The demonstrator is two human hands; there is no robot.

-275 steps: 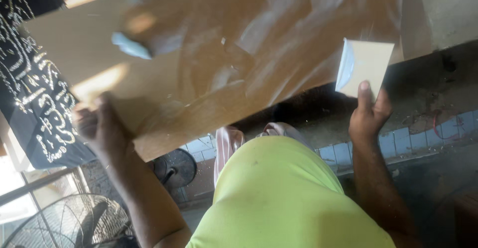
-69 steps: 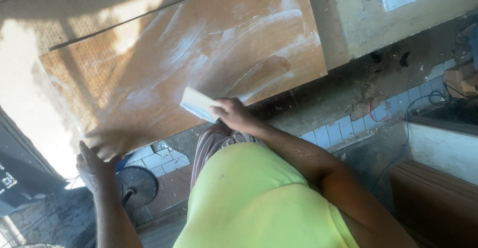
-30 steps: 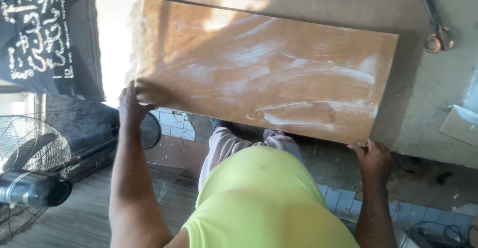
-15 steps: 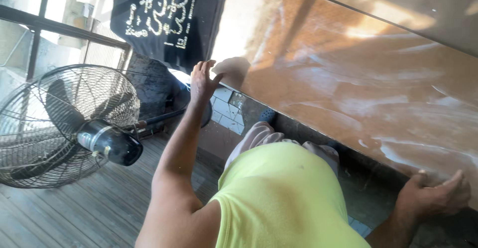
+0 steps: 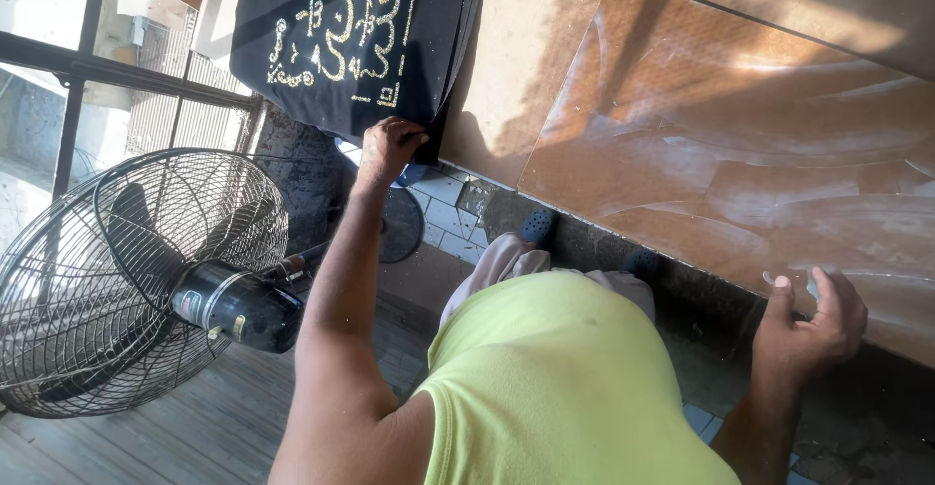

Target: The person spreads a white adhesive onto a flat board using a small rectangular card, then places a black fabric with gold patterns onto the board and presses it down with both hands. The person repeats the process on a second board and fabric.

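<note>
A wooden floor meets small tiles near a window; a big metal fan stands there; the left hand pinches the edge of a black cloth (gold marks on it); the right hand curls around the near edge of a shiny brown board.

Pale workbench top, brown dusty board flat on it, black embroidered cloth over its end
</note>
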